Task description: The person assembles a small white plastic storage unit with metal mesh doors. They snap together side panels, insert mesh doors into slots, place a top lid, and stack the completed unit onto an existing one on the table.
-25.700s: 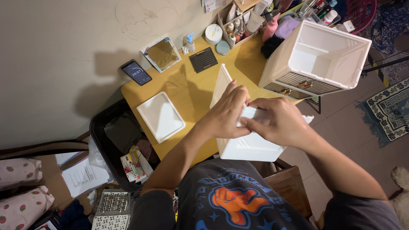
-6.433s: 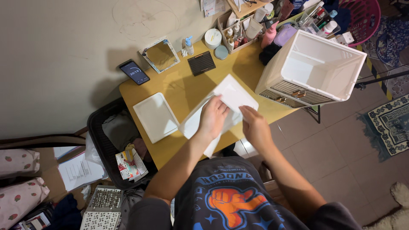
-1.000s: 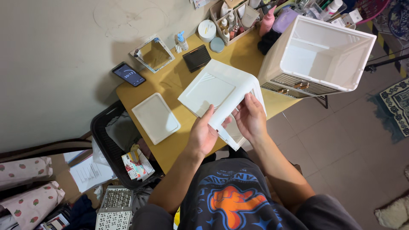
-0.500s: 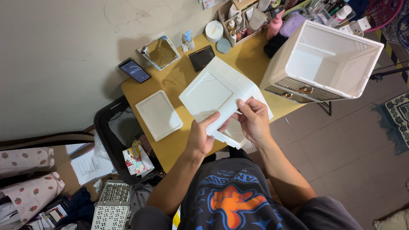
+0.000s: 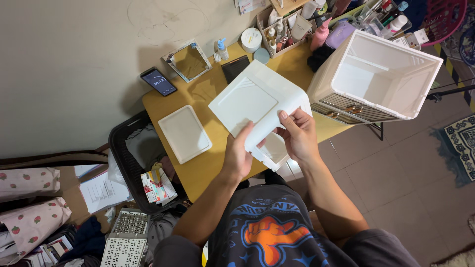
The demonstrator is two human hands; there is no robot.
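Observation:
I hold a white plastic drawer-like box (image 5: pixel 257 101) tilted above the yellow table (image 5: pixel 208 163), its flat bottom facing up. My left hand (image 5: pixel 238 155) grips its near edge from below. My right hand (image 5: pixel 298 134) pinches the right side of the same edge, thumb on top. A flat white rectangular lid (image 5: pixel 184 132) lies on the table to the left of my hands. A large white open storage cabinet (image 5: pixel 378 76) lies on its side at the table's right end, apart from the box.
A phone (image 5: pixel 158 81), a small mirror (image 5: pixel 187 61), a dark card (image 5: pixel 235 67), bottles and an organiser tray (image 5: pixel 282 24) crowd the table's far edge by the wall. A black basket (image 5: pixel 141 163) with packets stands on the floor at left, near papers and white grids.
I have lifted the white box a little and turned it further over; my hands have shifted along its near edge. The view has tilted slightly.

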